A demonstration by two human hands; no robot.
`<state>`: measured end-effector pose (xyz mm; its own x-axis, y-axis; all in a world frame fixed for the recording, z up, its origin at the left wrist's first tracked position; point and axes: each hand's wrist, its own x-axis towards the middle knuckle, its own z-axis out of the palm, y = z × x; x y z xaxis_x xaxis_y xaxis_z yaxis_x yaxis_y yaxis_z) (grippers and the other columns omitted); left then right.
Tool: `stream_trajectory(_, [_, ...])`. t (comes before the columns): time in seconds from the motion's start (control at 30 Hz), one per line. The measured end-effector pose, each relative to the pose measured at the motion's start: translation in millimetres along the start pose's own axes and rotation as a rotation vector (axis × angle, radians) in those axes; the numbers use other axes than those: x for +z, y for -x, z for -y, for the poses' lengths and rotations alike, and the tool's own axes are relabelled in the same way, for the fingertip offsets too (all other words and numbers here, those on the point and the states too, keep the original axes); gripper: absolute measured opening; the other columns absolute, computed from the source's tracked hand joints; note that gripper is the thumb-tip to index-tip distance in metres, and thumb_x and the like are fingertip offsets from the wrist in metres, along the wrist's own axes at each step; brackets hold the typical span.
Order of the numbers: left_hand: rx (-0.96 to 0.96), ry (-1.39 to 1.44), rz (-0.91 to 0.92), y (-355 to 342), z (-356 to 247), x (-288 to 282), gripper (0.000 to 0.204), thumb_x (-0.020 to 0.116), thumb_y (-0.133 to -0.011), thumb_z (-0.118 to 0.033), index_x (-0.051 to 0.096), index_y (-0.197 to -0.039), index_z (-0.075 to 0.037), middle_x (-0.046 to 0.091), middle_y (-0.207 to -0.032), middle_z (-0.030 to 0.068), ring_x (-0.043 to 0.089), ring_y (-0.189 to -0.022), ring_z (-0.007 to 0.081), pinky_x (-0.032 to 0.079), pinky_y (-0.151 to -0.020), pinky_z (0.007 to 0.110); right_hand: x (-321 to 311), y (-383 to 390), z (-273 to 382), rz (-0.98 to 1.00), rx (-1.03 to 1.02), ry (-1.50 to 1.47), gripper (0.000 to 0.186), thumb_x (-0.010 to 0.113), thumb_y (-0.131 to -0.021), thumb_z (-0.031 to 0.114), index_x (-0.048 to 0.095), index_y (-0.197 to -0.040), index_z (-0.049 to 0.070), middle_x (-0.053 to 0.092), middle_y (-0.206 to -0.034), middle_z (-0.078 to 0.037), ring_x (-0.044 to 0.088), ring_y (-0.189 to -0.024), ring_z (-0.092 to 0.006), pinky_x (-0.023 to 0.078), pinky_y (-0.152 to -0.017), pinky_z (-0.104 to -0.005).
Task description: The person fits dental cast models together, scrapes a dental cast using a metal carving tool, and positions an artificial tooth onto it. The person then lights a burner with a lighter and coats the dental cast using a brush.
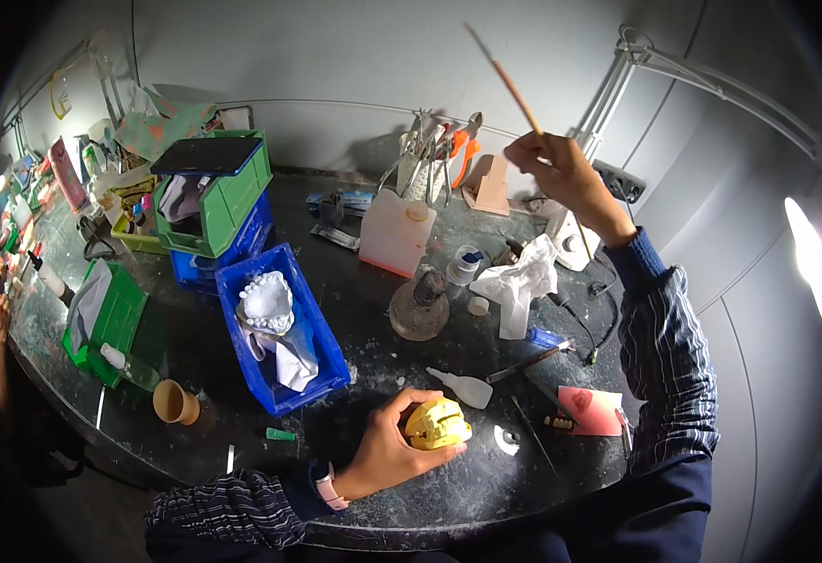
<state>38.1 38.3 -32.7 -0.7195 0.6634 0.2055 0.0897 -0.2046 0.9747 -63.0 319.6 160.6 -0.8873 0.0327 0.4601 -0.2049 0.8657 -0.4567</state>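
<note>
In my left hand [381, 457] is a yellow dental cast [437, 422], with thumb and fingers wrapped round its sides, low over the front of the dark bench. My right hand [566, 178] is raised at the upper right, closed round a thin paintbrush [512, 86] whose tip points up and left. Close to the cast lie a white squeeze bottle [464, 387] with a narrow nozzle and a small white disc [507, 440]. To their right, a pink wax sheet [591, 411] has a short row of artificial teeth [558, 422] at its left edge.
A blue bin [334, 380] holds a white dental cast [268, 302] and cloth. Behind stand a pink-liquid container [397, 233], a glass burner [419, 312] and a tool holder [422, 171]. Crumpled tissue [521, 280], a brown cup [176, 403] and a green bin [110, 328] flank these. A lamp [810, 258] glows at right.
</note>
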Motion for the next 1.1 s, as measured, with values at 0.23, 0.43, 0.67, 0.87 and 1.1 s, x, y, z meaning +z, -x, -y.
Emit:
stream_trajectory(0.23, [0.024, -0.039, 0.01, 0, -3, -4, 0.056, 0.084, -0.066, -0.01, 0.053, -0.111, 0.002, 0.063, -0.101, 0.0103, 0.062, -0.092, 0.0128, 0.05, -0.084, 0.027, 89, -13, -16, 0.231, 0.002, 0.075, 0.052, 0.081, -0.069, 0.042, 0.069, -0.1, 0.002, 0.069, -0.093, -0.014, 0.065, -0.092, -0.0239, 0.048, -0.083, -0.0347])
stream_trajectory(0.43, [-0.005, -0.037, 0.032, 0, -1, -1, 0.055, 0.084, -0.066, -0.01, 0.053, -0.11, 0.002, 0.063, -0.101, 0.0101, 0.062, -0.092, 0.0128, 0.051, -0.083, 0.027, 107, -16, -25, 0.176, -0.126, -0.026, 0.047, 0.077, -0.074, 0.041, 0.067, -0.1, 0.002, 0.068, -0.091, -0.015, 0.065, -0.085, -0.025, 0.049, -0.075, -0.0366])
stream_trajectory(0.67, [0.037, -0.033, -0.036, 1, 1, -2, 0.054, 0.084, -0.065, -0.014, 0.055, -0.108, 0.002, 0.066, -0.094, 0.0112, 0.064, -0.085, 0.0136, 0.052, -0.078, 0.028, 51, -10, -5, -0.001, -0.162, -0.379, 0.014, 0.052, -0.092, 0.006, 0.058, -0.104, 0.001, 0.061, -0.087, -0.009, 0.061, -0.073, -0.0174, 0.051, -0.066, -0.0316])
stream_trajectory(0.87, [0.008, 0.033, -0.026, -2, 1, 1, 0.053, 0.084, -0.064, -0.012, 0.055, -0.107, 0.002, 0.065, -0.093, 0.0103, 0.063, -0.085, 0.0133, 0.052, -0.077, 0.027, -61, 0, 21, -0.048, -0.291, -0.66, 0.023, 0.048, -0.092, 0.0, 0.058, -0.112, 0.003, 0.06, -0.108, -0.008, 0.057, -0.103, -0.0157, 0.046, -0.094, -0.0333])
stream_trajectory(1.1, [0.053, -0.015, -0.046, -2, -1, 1, 0.054, 0.084, -0.064, -0.012, 0.055, -0.108, 0.001, 0.065, -0.094, 0.0109, 0.064, -0.086, 0.0147, 0.051, -0.078, 0.027, -32, 8, -4, -0.119, -0.196, -0.565, 0.03, 0.054, -0.095, 0.028, 0.059, -0.104, -0.001, 0.063, -0.08, -0.005, 0.061, -0.074, -0.0113, 0.053, -0.075, -0.0271])
